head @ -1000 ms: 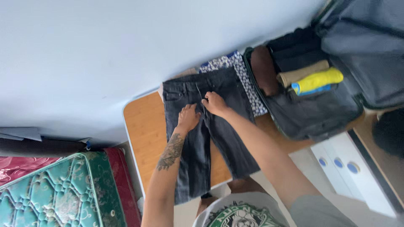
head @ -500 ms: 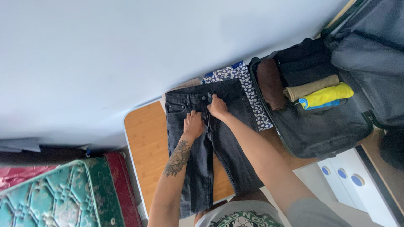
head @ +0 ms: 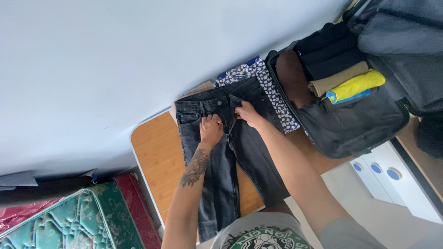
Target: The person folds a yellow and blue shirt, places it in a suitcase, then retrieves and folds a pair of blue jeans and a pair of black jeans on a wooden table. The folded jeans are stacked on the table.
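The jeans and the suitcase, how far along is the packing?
Done: rolled clothes already sit in the open suitcase. In hand: both hands, left and right, are at the fly of the black jeans, spread flat on the table. Left: the jeans are unfolded, and a floral garment lies under them.

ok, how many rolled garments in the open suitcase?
5 visible: two dark rolls at the far side, a brown one on the left, tan, then yellow-blue. More may lie hidden underneath.

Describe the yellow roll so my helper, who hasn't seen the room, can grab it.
Look in the open dark suitcase right of the wooden table. Among the rolled clothes, the yellow roll lies beside a tan roll; it alone is bright yellow.
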